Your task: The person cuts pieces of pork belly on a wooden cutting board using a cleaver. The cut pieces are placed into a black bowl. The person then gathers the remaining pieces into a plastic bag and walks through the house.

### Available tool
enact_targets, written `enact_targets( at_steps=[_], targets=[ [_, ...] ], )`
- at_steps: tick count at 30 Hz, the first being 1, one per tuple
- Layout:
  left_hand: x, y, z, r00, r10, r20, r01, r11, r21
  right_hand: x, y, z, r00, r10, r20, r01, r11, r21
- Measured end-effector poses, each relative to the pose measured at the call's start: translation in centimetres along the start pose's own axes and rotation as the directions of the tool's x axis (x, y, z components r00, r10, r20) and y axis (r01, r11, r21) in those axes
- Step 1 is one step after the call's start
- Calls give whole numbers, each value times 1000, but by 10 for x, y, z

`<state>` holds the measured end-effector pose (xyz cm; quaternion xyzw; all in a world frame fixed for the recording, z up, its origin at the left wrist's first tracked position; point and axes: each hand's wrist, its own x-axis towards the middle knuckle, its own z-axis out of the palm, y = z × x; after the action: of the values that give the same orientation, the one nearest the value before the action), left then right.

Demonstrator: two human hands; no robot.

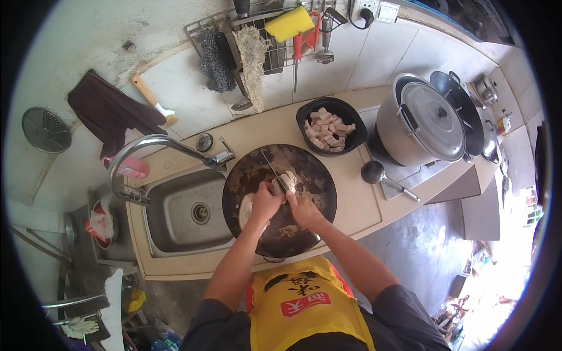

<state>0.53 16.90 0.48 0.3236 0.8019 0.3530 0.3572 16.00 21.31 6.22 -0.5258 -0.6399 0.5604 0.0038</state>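
A round, dark, worn cutting board (314, 175) lies on the counter before me. My right hand (305, 213) grips the handle of a kitchen knife (271, 166), whose blade points away from me and slightly left. Pale raw meat (290, 179) lies right beside the blade. My left hand (267, 204) presses on the meat just left of the knife, its fingers close to the blade. Another larger pale piece of meat (246, 210) rests on the board's left side, partly hidden by my left hand and forearm. Behind the board to the right, a black pot (361, 141) holds cut meat chunks (327, 128).
A steel sink (175, 228) with a curved faucet (131, 149) adjoins the board on the left. To the right are a ladle (373, 172) and a large lidded aluminium pot (395, 136) on the stove. A wire rack (281, 66) with utensils hangs on the wall.
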Motion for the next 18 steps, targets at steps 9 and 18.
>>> enact_targets(
  at_steps=[9,18],
  targets=[
    [-10,-1,-1,930,-233,284,353,781,-515,-38,1,-28,997,22,75,-29,995,98],
    [-13,-43,11,987,-81,142,95,991,-97,-77,8,-33,991,-129,17,128,990,51]
  ],
)
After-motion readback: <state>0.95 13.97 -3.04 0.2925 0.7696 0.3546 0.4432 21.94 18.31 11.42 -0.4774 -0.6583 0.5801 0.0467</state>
